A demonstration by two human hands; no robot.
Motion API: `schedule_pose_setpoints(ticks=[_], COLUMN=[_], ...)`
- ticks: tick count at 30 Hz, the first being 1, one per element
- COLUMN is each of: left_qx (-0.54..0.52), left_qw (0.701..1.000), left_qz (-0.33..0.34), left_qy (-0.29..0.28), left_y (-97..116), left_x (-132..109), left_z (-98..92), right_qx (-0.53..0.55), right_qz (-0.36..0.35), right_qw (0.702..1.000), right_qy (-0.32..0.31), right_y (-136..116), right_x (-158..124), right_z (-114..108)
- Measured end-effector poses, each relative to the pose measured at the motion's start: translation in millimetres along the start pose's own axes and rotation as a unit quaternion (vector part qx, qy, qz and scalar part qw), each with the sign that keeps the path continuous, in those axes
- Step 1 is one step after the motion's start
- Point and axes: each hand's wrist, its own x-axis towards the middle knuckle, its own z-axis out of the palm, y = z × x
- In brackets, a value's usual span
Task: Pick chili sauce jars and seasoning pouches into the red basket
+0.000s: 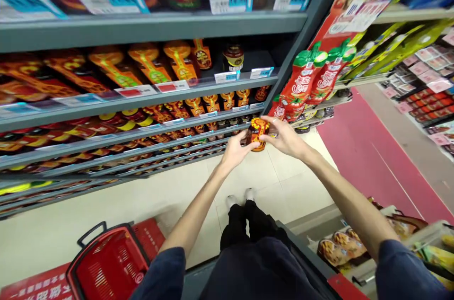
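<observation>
Both my arms reach forward over the aisle floor. My left hand (234, 149) and my right hand (283, 136) close together on one small orange-and-red sauce pouch (258, 132), held upright between them in front of the grey shelving (142, 101). The left fingers grip its lower left edge. The right fingers pinch its top and right side. The pouch sits just off the end of a shelf row filled with similar orange pouches (209, 102).
A red shopping basket (108, 262) stands on the pale tiled floor at lower left. Red tomato-sauce pouches (308, 80) hang on the shelf end to the right. A lower shelf with packaged goods (340, 243) lies at lower right. My feet (241, 196) stand below the hands.
</observation>
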Motion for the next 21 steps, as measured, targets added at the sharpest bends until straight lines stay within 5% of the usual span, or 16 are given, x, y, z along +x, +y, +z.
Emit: schedule_pose_setpoints(ticks=[5,9,13,16,21], left_qx=[-0.023,0.016,0.121,0.26,0.347], left_qw=[0.997,0.995,0.982,0.941,0.919], left_qz=[0.058,0.087,0.133,0.168,0.167], left_qy=[-0.047,-0.055,0.054,0.137,0.084], left_y=[-50,-70,-70,-63,-58], left_x=[85,124,134,141,186], left_z=[0.3,-5.2,-20.4,-39.4,-58.6], right_qx=[-0.024,-0.034,-0.08,-0.113,-0.075], right_qz=[-0.031,-0.065,-0.066,-0.067,-0.059], right_qw=[0.994,0.984,0.968,0.959,0.95], right_qy=[0.105,0.165,0.228,0.252,0.296], right_y=[70,104,123,129,132], right_x=[38,62,83,97,122], right_z=[13,25,38,49,63])
